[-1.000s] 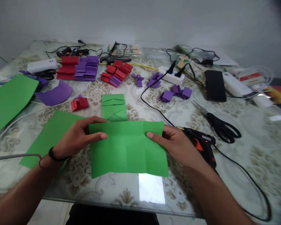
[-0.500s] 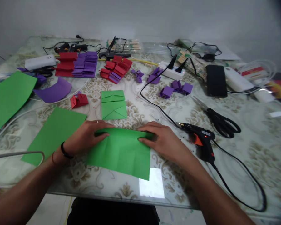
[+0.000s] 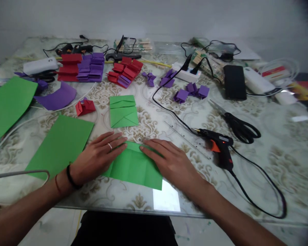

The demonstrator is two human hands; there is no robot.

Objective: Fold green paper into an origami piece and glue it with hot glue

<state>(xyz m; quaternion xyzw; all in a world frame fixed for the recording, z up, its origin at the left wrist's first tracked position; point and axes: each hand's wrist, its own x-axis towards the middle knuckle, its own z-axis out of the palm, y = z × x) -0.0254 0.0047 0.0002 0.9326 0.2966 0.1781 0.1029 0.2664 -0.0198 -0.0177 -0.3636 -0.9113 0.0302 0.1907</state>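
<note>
A sheet of green paper (image 3: 136, 169) with faint creases lies on the table in front of me, its far edge folded over in a narrow strip. My left hand (image 3: 100, 152), with a ring and a black wristband, rests flat on the left end of that strip. On the right end my right hand (image 3: 169, 157) presses with its fingers stretched out. Both hands cover parts of the sheet. Just beyond them is a folded green paper piece (image 3: 123, 112), and a second green sheet (image 3: 59, 143) lies to the left.
To the right are a glue gun (image 3: 218, 145) with a lit red light, scissors (image 3: 240, 124) and a clear ruler (image 3: 187, 138). Red and purple folded pieces (image 3: 82, 68) sit further back, near a power strip (image 3: 186, 73). A black phone (image 3: 234, 82) lies at back right.
My hands have gone from pinching the sheet's far edge to lying flat on it. The edge is now pressed down as a folded strip. The clear ruler shows more plainly.
</note>
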